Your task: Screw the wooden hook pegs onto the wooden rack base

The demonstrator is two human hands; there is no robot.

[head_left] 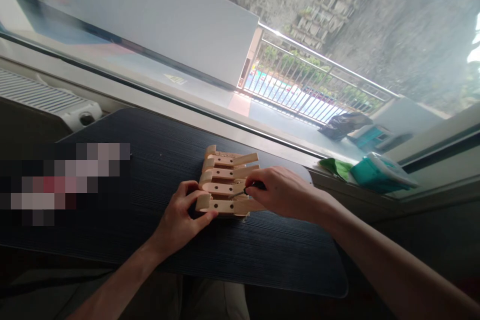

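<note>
On the dark table lies a light wooden assembly (225,189) with several parallel slats. Each slat has a rounded left end and dark round spots like screws or screw holes. My left hand (182,216) grips its near left corner, thumb at the front side and fingers over the rounded end. A small screwdriver (258,185) with a dark handle and thin metal shaft sits in my closed right hand (283,192). Its shaft points left and slightly down, toward the nearest slats. Whether the tip touches a screw I cannot tell. My right hand covers the right ends of some slats.
The dark table (150,135) runs along a large window. A pixelated patch hides things at its left. A white radiator (52,102) stands at the far left. On the sill at right are a green cloth (333,166) and a teal container (378,174).
</note>
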